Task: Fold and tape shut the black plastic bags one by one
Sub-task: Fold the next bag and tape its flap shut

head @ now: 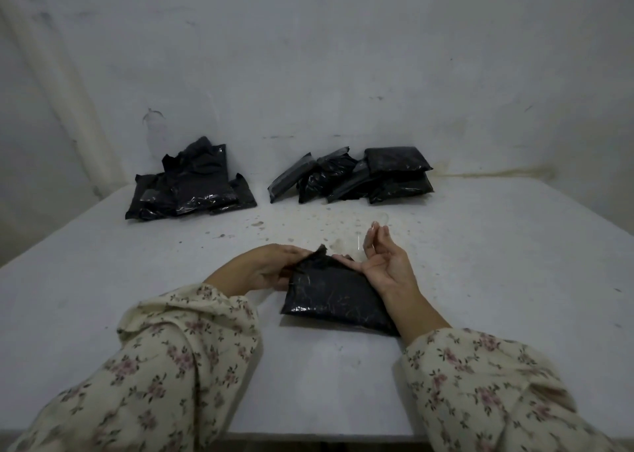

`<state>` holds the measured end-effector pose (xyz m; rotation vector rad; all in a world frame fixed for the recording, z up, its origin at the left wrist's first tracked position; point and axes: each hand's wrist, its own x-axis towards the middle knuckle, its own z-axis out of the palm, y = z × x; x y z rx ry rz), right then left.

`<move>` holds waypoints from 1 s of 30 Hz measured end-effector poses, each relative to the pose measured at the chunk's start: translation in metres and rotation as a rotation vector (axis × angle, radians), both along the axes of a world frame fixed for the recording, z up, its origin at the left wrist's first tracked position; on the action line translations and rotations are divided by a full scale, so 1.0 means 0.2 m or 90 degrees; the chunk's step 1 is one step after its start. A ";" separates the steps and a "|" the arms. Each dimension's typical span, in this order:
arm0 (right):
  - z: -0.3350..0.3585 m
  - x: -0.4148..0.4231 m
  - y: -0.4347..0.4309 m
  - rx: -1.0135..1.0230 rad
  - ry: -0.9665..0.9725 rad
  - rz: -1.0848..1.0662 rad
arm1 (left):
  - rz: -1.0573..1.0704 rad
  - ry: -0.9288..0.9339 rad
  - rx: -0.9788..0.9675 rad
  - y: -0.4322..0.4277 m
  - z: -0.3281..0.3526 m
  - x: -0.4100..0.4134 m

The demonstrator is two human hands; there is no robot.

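Observation:
A filled black plastic bag [338, 299] lies on the white table [103, 266] in front of me. My left hand [264, 266] grips its crumpled top edge at the left corner. My right hand [384, 262] is turned palm up at the bag's upper right, its little finger resting on the bag's top. Its thumb and forefinger pinch a faint strip of clear tape [363, 242] that hangs above the table. Both arms wear floral sleeves.
Two heaps of black bags stand at the back against the wall: a loose, ragged heap [192, 187] on the left and a heap of flatter packets [353, 177] on the right. Stains dot the table between them. The table's near edge runs below my sleeves.

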<state>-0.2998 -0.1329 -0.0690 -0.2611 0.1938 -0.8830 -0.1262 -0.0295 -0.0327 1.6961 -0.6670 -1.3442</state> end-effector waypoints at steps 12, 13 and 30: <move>-0.02 -0.01 -0.01 0.004 -0.081 0.003 | -0.102 -0.267 0.054 -0.09 0.03 -0.06; -0.02 -0.01 -0.01 0.008 -0.089 -0.002 | -0.112 -0.291 0.055 -0.09 0.03 -0.07; 0.01 0.02 -0.01 -0.047 -0.112 0.013 | -0.176 -0.417 -0.095 -0.07 -0.04 -0.11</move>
